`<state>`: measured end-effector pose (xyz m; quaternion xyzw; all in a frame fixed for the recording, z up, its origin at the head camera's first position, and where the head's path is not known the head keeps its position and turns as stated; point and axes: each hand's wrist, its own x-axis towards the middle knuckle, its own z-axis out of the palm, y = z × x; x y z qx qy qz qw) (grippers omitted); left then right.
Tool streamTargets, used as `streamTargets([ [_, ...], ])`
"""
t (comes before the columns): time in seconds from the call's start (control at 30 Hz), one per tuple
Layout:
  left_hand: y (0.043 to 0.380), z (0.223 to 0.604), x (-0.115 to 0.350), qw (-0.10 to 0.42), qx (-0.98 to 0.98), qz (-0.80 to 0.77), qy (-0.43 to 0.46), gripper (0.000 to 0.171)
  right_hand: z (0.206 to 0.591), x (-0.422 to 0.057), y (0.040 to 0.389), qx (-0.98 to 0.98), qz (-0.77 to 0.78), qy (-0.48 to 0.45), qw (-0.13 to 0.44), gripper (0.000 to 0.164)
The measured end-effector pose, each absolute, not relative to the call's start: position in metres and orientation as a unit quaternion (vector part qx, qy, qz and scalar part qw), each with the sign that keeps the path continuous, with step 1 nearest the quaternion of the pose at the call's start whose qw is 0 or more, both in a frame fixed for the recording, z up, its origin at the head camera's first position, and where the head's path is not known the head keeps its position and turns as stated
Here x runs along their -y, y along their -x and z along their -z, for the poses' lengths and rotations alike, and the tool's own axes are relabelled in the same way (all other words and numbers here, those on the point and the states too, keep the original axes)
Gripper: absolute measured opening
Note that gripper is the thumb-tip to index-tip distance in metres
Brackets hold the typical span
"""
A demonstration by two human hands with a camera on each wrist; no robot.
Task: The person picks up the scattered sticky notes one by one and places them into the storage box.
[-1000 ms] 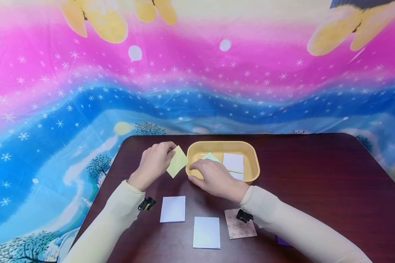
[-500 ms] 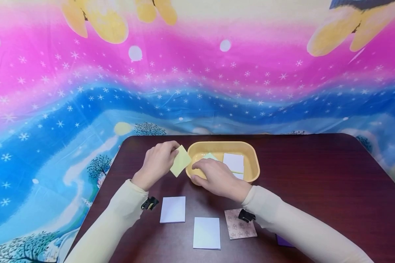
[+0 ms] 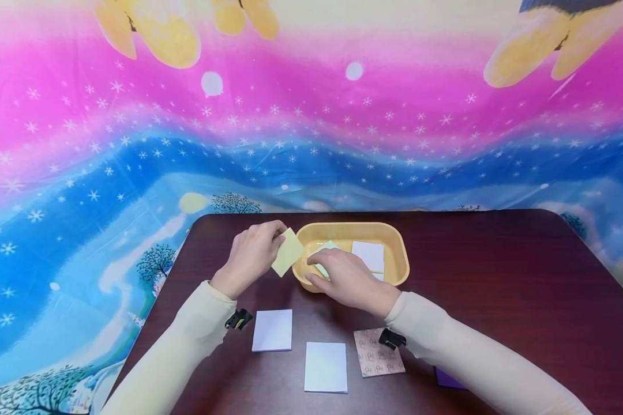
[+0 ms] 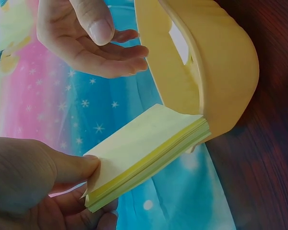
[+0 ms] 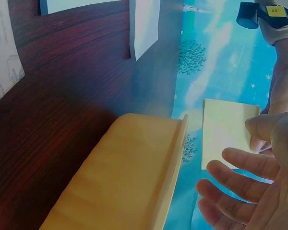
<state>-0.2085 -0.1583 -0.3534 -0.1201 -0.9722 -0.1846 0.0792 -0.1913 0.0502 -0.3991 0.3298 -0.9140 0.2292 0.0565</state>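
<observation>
**Yellow pad [image 3: 289,253] pinched in L hand [image 3: 254,252]**

White pad [image 3: 325,367] nearest, 6 o'clock on tabletop [image 3: 498,300]. Yellow pad's just off tub's [image 3: 405,255] 9 o'clock end. R hand [image 3: 350,278], fingers loosely spread, abt over tub's 7 o'clock rim.

Two hands: one left hand [image 3: 254,253], one right hand [image 3: 349,279]. One yellow pad [image 3: 289,253] and one yellow bin [image 3: 396,249]. Inside the bin, at least one pale green piece [image 3: 330,245] and one white pad [image 3: 367,255]; the full count there is partly hidden. On the single tabletop [image 3: 498,276], toward the near side: two plain white pads, one left [image 3: 272,330] and one nearer [image 3: 326,367], one pink patterned pad [image 3: 371,362] and, farther right, one purple item [image 3: 449,378]. Two black wrist devices, left [image 3: 238,319] and right [image 3: 392,339].
</observation>
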Motion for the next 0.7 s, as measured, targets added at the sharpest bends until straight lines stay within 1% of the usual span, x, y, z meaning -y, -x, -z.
streamTargets([
  [0.7, 0.2122, 0.3522, 0.1506, 0.083, 0.970, 0.181, 0.137, 0.016, 0.3977, -0.0560, 0.1951, 0.919, -0.231, -0.313, 0.062, 0.028],
])
